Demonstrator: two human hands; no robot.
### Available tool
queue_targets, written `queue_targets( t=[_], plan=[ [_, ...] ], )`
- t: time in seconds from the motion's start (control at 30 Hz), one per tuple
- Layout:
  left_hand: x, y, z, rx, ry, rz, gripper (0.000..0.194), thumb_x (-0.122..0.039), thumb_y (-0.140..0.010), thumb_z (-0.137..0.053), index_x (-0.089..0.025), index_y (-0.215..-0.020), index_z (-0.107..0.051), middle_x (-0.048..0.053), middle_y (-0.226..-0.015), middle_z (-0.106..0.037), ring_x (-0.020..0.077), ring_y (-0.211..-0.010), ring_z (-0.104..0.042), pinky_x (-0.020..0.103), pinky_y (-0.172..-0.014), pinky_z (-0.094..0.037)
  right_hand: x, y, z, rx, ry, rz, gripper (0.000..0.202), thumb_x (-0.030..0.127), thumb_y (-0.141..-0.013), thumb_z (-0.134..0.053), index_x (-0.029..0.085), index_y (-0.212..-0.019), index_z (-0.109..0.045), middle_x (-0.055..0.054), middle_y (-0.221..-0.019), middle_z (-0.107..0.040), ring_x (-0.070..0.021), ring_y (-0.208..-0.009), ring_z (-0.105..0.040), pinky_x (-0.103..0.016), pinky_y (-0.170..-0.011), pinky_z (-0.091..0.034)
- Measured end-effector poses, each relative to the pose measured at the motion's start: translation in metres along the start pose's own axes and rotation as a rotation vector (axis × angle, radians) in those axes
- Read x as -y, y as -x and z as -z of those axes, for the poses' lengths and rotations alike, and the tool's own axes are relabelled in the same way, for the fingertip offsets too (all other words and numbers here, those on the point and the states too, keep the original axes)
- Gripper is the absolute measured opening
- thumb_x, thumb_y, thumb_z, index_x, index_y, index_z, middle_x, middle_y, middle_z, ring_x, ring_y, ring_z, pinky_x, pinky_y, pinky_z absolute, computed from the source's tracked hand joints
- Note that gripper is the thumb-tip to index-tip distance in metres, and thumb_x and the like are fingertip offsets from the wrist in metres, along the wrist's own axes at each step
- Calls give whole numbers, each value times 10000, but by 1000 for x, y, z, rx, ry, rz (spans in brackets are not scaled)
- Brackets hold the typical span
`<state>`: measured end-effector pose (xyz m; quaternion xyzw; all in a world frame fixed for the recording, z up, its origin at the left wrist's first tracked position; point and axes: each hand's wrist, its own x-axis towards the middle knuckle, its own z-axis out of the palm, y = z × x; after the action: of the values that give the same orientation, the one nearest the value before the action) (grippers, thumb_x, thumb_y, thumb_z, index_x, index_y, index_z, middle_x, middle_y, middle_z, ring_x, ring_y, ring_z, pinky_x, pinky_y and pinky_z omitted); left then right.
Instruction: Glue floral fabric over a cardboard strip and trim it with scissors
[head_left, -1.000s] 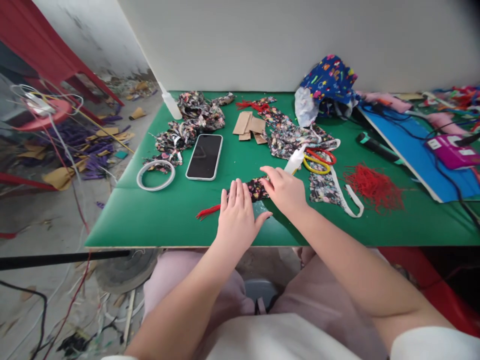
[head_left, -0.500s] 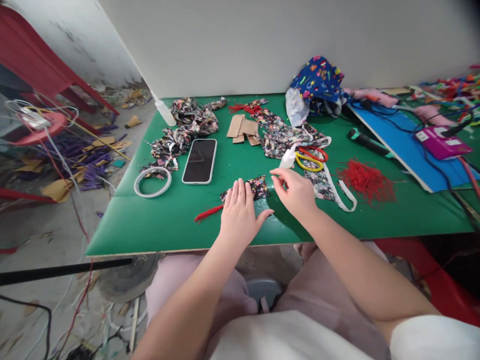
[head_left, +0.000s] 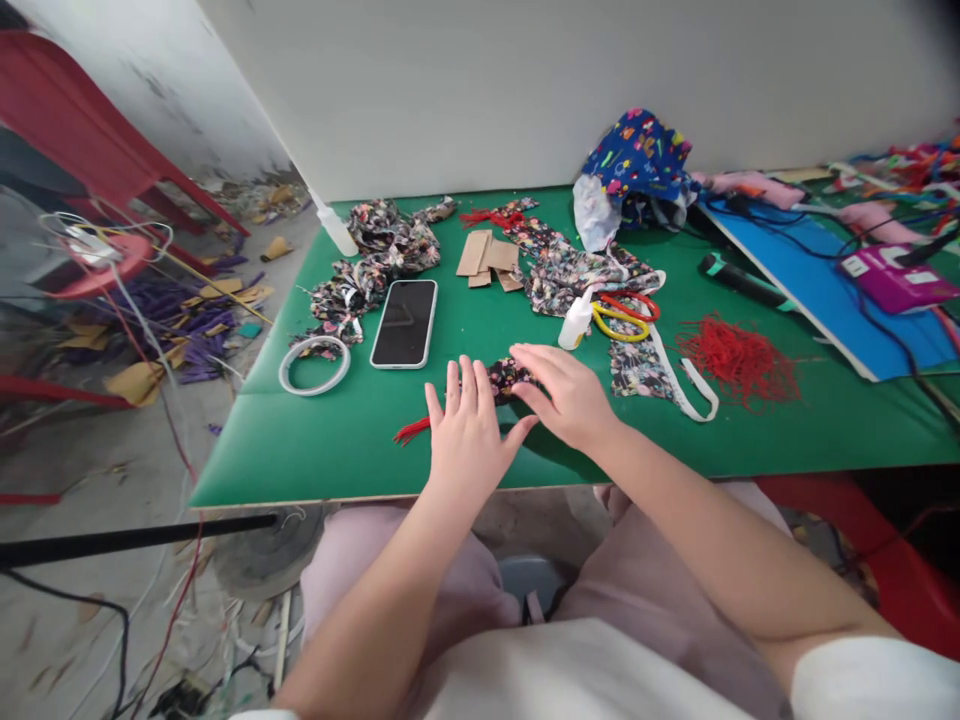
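A small dark floral fabric piece (head_left: 504,378) lies on the green table (head_left: 360,440), with a red thread tassel (head_left: 412,430) sticking out at its left end. My left hand (head_left: 463,430) rests flat over the piece's left part, fingers spread. Over its right end is my right hand (head_left: 566,395), fingers extended and thumb apart; its fingertips touch the cloth. Just beyond my right hand stands a small white squeeze bottle (head_left: 576,322), beside red and yellow looped handles (head_left: 622,325) resting on floral cloth (head_left: 559,280). Both palms hide parts of the fabric piece.
A phone (head_left: 405,323), a white tape roll (head_left: 313,366) and crumpled floral cloth (head_left: 390,245) lie left. Brown card pieces (head_left: 480,255) sit behind. On the right are loose red threads (head_left: 739,360), a black-green cutter (head_left: 750,283) and a blue board (head_left: 795,300).
My right hand has moved left and opened out onto the fabric's right end. The fingers of my left hand have spread wider over the piece. The camera view has shifted slightly.
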<state>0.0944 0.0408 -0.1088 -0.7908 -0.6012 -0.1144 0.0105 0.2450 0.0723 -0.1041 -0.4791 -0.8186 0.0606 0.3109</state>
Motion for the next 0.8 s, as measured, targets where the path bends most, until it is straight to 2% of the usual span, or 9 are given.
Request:
queue_targets(
  t=[0.07,0.13,0.27,0.53,0.8],
  plan=[
    [3,3,0,22,-5,-5,758,-476,-859,-422,16,-1416,-275,244,-1484,-276,358,-1397,-226,592,-1104,-156,7,1,-6,122,-4,86,653,541,-926,-289,60,-1334,-460,-152,-1393,-478,-228,-1328,-402,-423,-1105,-322],
    [4,5,-1,51,-12,-7,686,-378,-852,-417,-13,-1420,-292,213,-1496,-270,347,-1407,-202,590,-1111,-141,14,2,-13,217,27,138,774,624,-889,-265,39,-1380,-391,-156,-1455,-381,-253,-1384,-304,-482,-1147,-223],
    [1,7,-4,121,-20,-1,605,-305,-863,-376,-91,-1427,-325,166,-1500,-291,348,-1409,-189,606,-1108,-129,24,2,-23,323,63,147,871,697,-844,-233,41,-1409,-329,-147,-1482,-318,-262,-1405,-253,-544,-1153,-134],
    [0,8,-7,78,-19,47,645,-317,-857,-348,-9,-1420,-294,207,-1494,-276,328,-1412,-196,587,-1119,-113,19,3,-21,375,82,51,852,694,-850,-210,66,-1416,-315,-139,-1481,-320,-248,-1403,-260,-577,-1147,-88],
    [3,13,-7,41,-45,56,728,-397,-813,-387,26,-1400,-307,242,-1480,-284,361,-1400,-214,635,-1092,-107,13,7,-19,406,165,67,849,700,-845,-153,99,-1428,-295,-104,-1503,-280,-261,-1413,-226,-622,-1126,-72]
  ],
)
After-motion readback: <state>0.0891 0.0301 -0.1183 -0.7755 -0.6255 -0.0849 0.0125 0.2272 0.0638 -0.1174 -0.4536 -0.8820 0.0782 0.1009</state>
